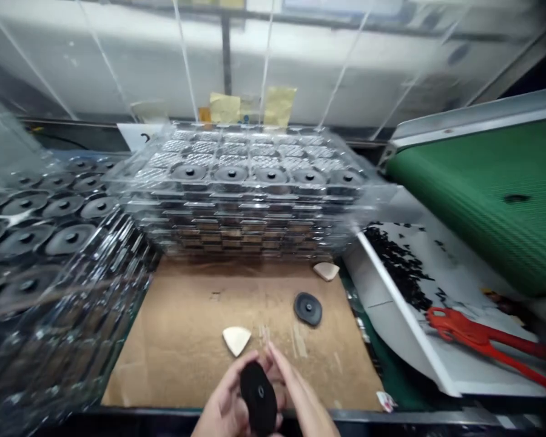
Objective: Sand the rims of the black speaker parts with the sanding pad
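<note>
The left hand [225, 394] and the right hand [303, 388] are cupping a black oval disc [258, 397] between them at the bottom centre of the frame, their fingers partly curled and neither hand spread wide. The disc is standing nearly on edge, its long axis running up the frame and leaning slightly left, and it is sitting nearer the left hand's palm while the right hand's fingers are reaching along its side. Just above the hands, a cream triangular piece [236, 340] is lying on a brown cardboard sheet [177, 346], with a second black disc [308, 308] to its right and a second cream piece [326, 271] at the sheet's far edge. A stack of clear plastic trays [246, 206] is standing beyond the sheet, a second stack [50, 243] is filling the left of the frame, and a white tray [459, 291], red-handled pliers [477, 340] and a green conveyor belt [491, 194] are sitting at the right
</note>
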`<act>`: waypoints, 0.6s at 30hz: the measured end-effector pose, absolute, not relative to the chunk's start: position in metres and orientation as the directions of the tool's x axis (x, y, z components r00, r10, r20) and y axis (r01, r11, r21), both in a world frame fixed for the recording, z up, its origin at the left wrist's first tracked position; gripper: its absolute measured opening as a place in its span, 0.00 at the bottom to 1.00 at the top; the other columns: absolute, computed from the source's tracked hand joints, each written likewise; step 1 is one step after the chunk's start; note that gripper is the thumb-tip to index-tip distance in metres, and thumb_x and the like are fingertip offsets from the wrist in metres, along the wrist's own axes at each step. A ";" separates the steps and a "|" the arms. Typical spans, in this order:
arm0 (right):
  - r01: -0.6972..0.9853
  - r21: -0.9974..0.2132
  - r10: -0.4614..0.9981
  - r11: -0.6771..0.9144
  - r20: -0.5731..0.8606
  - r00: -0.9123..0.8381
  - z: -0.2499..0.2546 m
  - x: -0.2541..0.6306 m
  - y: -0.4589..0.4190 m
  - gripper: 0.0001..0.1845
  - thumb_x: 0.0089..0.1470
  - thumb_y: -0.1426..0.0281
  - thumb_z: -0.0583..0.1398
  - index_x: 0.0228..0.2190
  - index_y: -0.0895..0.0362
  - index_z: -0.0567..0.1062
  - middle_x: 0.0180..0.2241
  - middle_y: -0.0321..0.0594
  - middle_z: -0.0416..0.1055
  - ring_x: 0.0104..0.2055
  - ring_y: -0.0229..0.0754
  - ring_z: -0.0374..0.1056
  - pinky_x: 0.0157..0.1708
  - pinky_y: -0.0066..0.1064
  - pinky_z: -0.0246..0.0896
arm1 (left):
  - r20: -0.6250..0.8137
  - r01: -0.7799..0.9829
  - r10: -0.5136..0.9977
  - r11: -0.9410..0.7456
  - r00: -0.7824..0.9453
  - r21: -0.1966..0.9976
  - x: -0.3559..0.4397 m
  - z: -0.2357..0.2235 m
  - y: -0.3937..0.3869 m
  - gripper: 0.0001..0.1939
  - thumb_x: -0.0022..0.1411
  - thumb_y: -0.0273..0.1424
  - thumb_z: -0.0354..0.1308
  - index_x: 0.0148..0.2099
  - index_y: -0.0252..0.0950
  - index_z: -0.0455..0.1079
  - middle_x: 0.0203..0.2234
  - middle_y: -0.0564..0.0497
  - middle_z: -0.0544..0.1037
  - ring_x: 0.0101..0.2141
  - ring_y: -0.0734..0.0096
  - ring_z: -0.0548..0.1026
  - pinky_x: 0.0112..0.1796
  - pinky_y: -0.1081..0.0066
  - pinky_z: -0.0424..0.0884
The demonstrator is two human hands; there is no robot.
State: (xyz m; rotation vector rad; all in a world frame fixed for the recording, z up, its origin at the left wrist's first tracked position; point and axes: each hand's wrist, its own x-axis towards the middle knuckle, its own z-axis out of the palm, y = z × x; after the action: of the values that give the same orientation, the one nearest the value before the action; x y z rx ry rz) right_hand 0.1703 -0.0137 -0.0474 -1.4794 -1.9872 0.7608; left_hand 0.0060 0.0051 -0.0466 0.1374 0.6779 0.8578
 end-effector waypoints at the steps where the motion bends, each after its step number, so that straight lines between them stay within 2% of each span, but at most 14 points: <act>1: 0.690 -0.669 0.956 0.275 0.115 -0.270 -0.050 0.167 -0.009 0.35 0.55 0.64 0.55 0.61 0.50 0.46 0.56 0.42 0.60 0.54 0.47 0.61 0.48 0.34 0.63 | -0.513 -0.700 0.750 0.626 0.418 0.345 -0.002 -0.045 0.005 0.26 0.39 0.38 0.68 0.45 0.47 0.73 0.50 0.47 0.73 0.43 0.50 0.75 0.43 0.60 0.71; 4: 0.792 -0.509 0.941 0.338 0.180 -0.287 -0.064 0.157 0.012 0.28 0.57 0.62 0.53 0.58 0.49 0.54 0.55 0.44 0.60 0.54 0.49 0.60 0.47 0.39 0.64 | -0.545 -0.811 0.794 0.493 0.270 0.316 -0.024 -0.041 0.006 0.21 0.47 0.37 0.64 0.46 0.45 0.73 0.48 0.47 0.75 0.48 0.52 0.71 0.46 0.65 0.69; 6: 0.806 -0.481 0.939 0.345 0.184 -0.292 -0.079 0.146 0.024 0.24 0.56 0.64 0.53 0.55 0.48 0.61 0.52 0.44 0.64 0.49 0.50 0.63 0.42 0.41 0.66 | -0.545 -0.851 0.817 0.413 0.188 0.325 -0.036 -0.041 0.007 0.20 0.48 0.37 0.63 0.45 0.45 0.72 0.46 0.47 0.76 0.49 0.52 0.70 0.47 0.65 0.68; 9: 0.782 -0.508 0.932 0.361 0.161 -0.326 -0.101 0.129 0.036 0.21 0.55 0.65 0.54 0.51 0.49 0.67 0.48 0.46 0.67 0.42 0.52 0.64 0.39 0.46 0.65 | -0.543 -0.887 0.834 0.323 0.102 0.329 -0.047 -0.046 0.007 0.20 0.48 0.37 0.63 0.46 0.47 0.72 0.45 0.48 0.77 0.49 0.52 0.71 0.48 0.63 0.68; 12: 0.773 -0.535 0.939 0.340 0.152 -0.308 -0.114 0.120 0.043 0.19 0.57 0.65 0.52 0.50 0.51 0.69 0.46 0.49 0.66 0.42 0.53 0.62 0.40 0.49 0.63 | -0.558 -0.913 0.829 0.254 0.034 0.321 -0.053 -0.053 0.007 0.22 0.44 0.39 0.64 0.45 0.46 0.72 0.45 0.48 0.77 0.49 0.52 0.71 0.49 0.61 0.67; 15: 0.755 -0.589 0.955 0.288 0.123 -0.269 -0.116 0.118 0.054 0.19 0.58 0.65 0.47 0.45 0.56 0.72 0.43 0.52 0.66 0.42 0.53 0.62 0.38 0.47 0.63 | -0.604 -0.919 0.796 0.216 -0.029 0.329 -0.054 -0.061 0.010 0.24 0.43 0.38 0.65 0.46 0.43 0.71 0.46 0.45 0.76 0.50 0.50 0.69 0.52 0.60 0.64; 18: 0.711 -0.671 0.967 0.212 0.040 -0.250 -0.109 0.118 0.066 0.18 0.59 0.65 0.47 0.42 0.58 0.72 0.38 0.50 0.68 0.39 0.50 0.66 0.37 0.42 0.65 | -0.622 -0.888 0.774 0.201 -0.115 0.414 -0.052 -0.072 0.015 0.25 0.45 0.36 0.66 0.48 0.41 0.68 0.48 0.42 0.74 0.51 0.51 0.68 0.53 0.60 0.62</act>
State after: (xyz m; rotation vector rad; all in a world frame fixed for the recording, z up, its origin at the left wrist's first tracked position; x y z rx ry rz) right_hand 0.1180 0.0663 -0.1086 -1.5509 -2.0362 0.7492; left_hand -0.0516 0.0148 -0.0721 -0.1592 0.9126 1.4204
